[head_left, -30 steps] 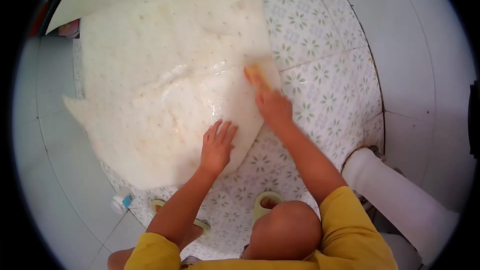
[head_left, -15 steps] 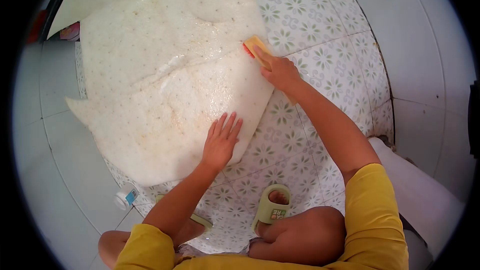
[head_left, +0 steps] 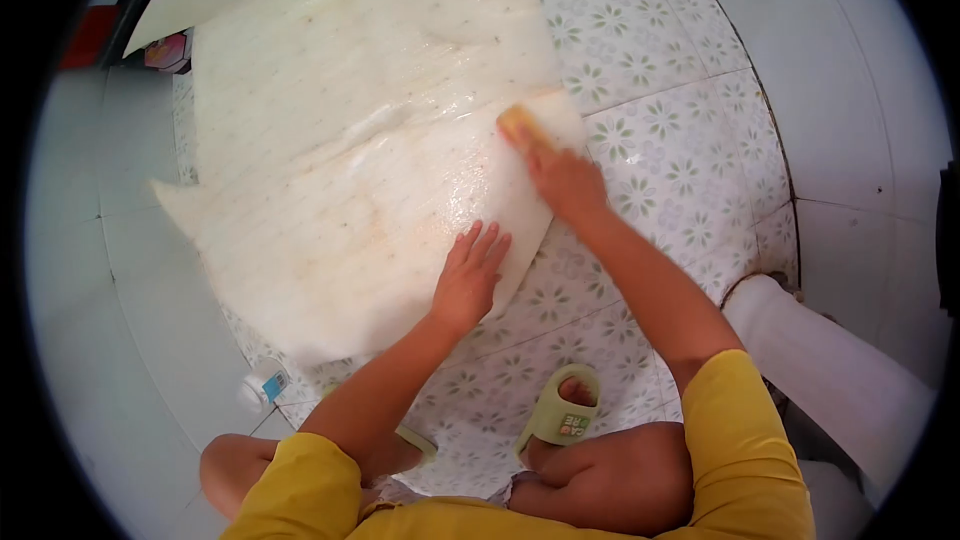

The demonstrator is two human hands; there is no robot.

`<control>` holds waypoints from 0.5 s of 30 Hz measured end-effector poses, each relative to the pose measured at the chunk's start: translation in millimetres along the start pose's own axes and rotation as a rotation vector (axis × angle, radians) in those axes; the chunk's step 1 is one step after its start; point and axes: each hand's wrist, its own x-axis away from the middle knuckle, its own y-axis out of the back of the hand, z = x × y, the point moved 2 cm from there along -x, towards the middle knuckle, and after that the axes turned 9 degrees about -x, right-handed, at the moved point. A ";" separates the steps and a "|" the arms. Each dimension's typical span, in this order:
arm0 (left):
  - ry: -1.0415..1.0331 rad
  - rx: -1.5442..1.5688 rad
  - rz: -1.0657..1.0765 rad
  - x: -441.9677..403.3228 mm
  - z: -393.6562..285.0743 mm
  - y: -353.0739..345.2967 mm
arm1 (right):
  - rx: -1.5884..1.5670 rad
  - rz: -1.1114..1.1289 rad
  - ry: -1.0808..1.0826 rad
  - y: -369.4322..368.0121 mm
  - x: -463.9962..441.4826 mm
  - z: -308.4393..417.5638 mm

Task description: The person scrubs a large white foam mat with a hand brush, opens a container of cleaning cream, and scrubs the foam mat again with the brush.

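Note:
A large cream-white sheet with small dots [head_left: 330, 170] lies spread over the tiled floor, wet and shiny in places, with creases across its middle. My right hand [head_left: 568, 183] is closed round a yellow scrubbing brush [head_left: 521, 126], whose reddish bristles face the sheet near its right edge. Motion blurs the brush and part of that hand. Flat on the sheet's lower right part rests my left hand [head_left: 470, 275], fingers stretched out and holding nothing.
Flower-patterned tiles [head_left: 660, 130] run along the right, up to a pale wall [head_left: 860, 120]. A white container with a blue label [head_left: 264, 386] lies at lower left. A white pipe [head_left: 810, 350] stands at lower right. Green slippers [head_left: 560, 410] are on my feet.
The brush and my right hand have shifted inward from the sheet's right edge. My left hand stays flat on the sheet. The whole view has shifted slightly.

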 end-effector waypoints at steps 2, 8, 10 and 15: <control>-0.017 -0.041 -0.001 -0.8 0.0 0.0 | 0.004 -0.090 0.006 7.4 -12.6 0.4; 0.066 -0.043 -0.081 0.4 15.4 -10.3 | 0.055 0.006 0.293 -38.9 77.6 34.3; 0.007 -0.027 -0.240 8.9 18.7 -14.7 | 0.053 0.036 0.240 -28.8 69.2 24.3; -0.014 -0.035 -0.244 20.8 15.6 -10.3 | 0.048 -0.110 -0.001 -5.4 10.0 7.5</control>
